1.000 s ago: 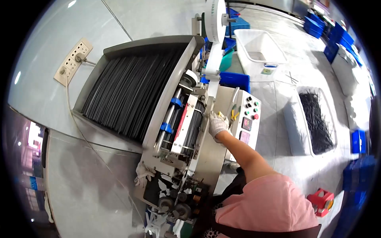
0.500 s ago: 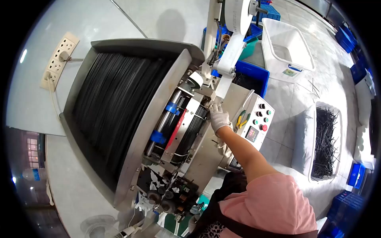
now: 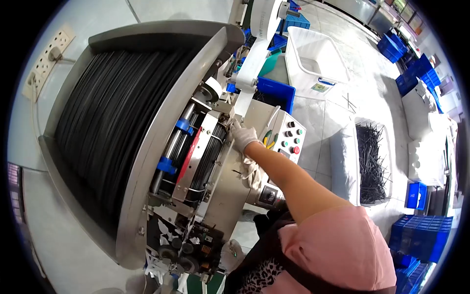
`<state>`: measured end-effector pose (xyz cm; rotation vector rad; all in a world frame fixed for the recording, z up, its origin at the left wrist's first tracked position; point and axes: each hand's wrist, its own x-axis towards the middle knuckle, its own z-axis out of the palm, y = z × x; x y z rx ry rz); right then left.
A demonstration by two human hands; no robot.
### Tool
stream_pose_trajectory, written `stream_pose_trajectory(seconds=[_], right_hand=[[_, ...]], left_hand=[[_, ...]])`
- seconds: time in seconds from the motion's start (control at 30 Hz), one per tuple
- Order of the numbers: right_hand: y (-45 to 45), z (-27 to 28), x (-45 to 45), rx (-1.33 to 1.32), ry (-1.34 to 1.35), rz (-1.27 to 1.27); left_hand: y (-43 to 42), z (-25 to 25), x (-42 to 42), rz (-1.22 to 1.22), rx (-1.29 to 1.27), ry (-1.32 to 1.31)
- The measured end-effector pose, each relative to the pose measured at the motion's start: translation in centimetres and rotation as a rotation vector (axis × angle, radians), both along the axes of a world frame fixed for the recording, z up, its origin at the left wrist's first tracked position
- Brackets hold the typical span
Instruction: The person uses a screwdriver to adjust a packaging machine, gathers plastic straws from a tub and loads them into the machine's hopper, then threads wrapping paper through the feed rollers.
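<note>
My right hand point(image 3: 245, 138), in a white glove, reaches onto the machine. Its fingertips are drawn together at the lower end of a white tape point(image 3: 244, 102) that runs down from a reel point(image 3: 266, 19). Beside the fingers lie black strips under a metal guide bar point(image 3: 196, 158) with a red edge. Low in the view, my gloved left hand point(image 3: 231, 256) is beside the dark mechanism point(image 3: 193, 247); its fingers look curled, with a small greenish thing at them that I cannot make out.
A large metal hopper point(image 3: 129, 206) of black strips point(image 3: 112, 122) stands left. Yellow-green pliers point(image 3: 269, 141) and a cloth glove point(image 3: 251, 172) lie near the button panel point(image 3: 289, 134). On the floor are white bins point(image 3: 318, 59) and a bin of black strips point(image 3: 373, 161).
The view has shifted, so the machine sits further left. My right hand stays at the tape end, its fingers drawn closer together. My left hand now shows more clearly beside the lower mechanism.
</note>
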<state>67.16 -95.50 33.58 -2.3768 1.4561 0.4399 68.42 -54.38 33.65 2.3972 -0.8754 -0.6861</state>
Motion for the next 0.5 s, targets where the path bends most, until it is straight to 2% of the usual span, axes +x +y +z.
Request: stream_pose_trajectory(seconds=[0.07, 0.13, 0.2, 0.33, 0.43, 0.5], right_hand=[[-0.7, -0.2, -2.4, -0.101, -0.183, 0.107], [-0.8, -0.3, -5.1, -0.244, -0.239, -0.036], [-1.1, -0.6, -8.9, -0.247, -0.33, -0.054], [-1.6, -0.2, -14.3, -0.138, -0.198, 0.065], [-3.1, -2.2, -16.4, -0.136, -0.023, 0.426], [-4.0, -5.3, -17.2, -0.167, 0.031, 0.722]], left_hand=[[-0.9, 0.2, -0.2, 0.056, 0.035, 0.023], [-0.5, 0.6, -0.7, 0.102, 0.073, 0.024], [-1.0, 1.0, -1.2, 0.128, 0.045, -0.032], [-2.8, 2.2, -1.8, 0.096, 0.02, -0.008], [-6.4, 2.5, -3.6, 0.096, 0.072, -0.151], [-9.7, 2.9, -5.6, 0.164, 0.01, -0.111]])
